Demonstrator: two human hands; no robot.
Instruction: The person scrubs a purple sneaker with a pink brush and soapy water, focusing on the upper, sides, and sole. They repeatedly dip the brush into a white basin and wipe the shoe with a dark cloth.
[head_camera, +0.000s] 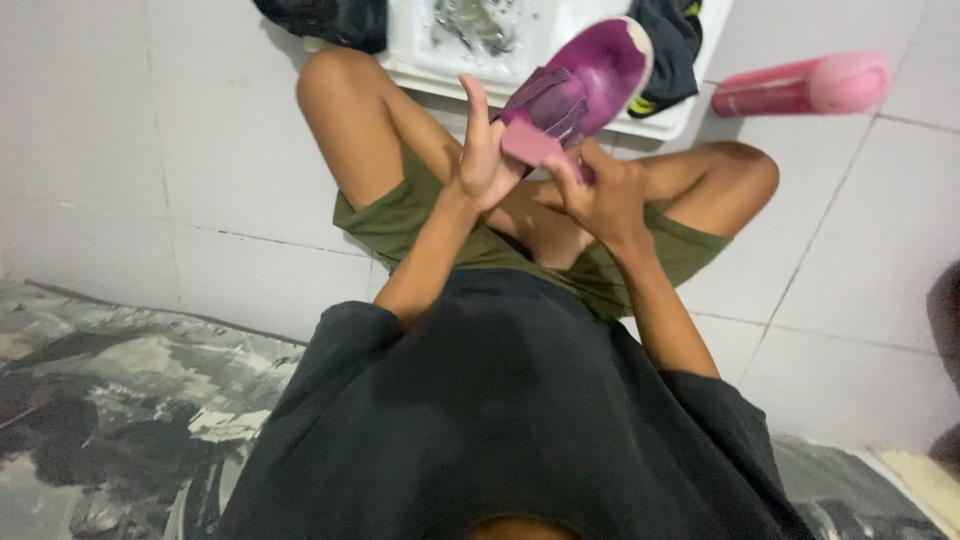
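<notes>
Your left hand (483, 160) is closed around the heel end of the purple shoe (580, 85), holding it up over your knees, toe toward the white basin (660, 125). Your right hand (600, 195) pinches a pink scrubbing block (530, 143) against the shoe's side.

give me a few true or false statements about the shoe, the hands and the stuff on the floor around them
1. Both hands are on a purple shoe. True: the left hand and right hand hold it near its heel end.
2. The shoe is bright yellow. False: it is purple with a pale sole edge.
3. A pink cylinder-shaped container lies on its side on the tiled floor. True.
4. The white basin sits behind the person. False: it is in front, beyond the knees.
5. The person wears long trousers. False: they wear olive green shorts with bare knees.
</notes>
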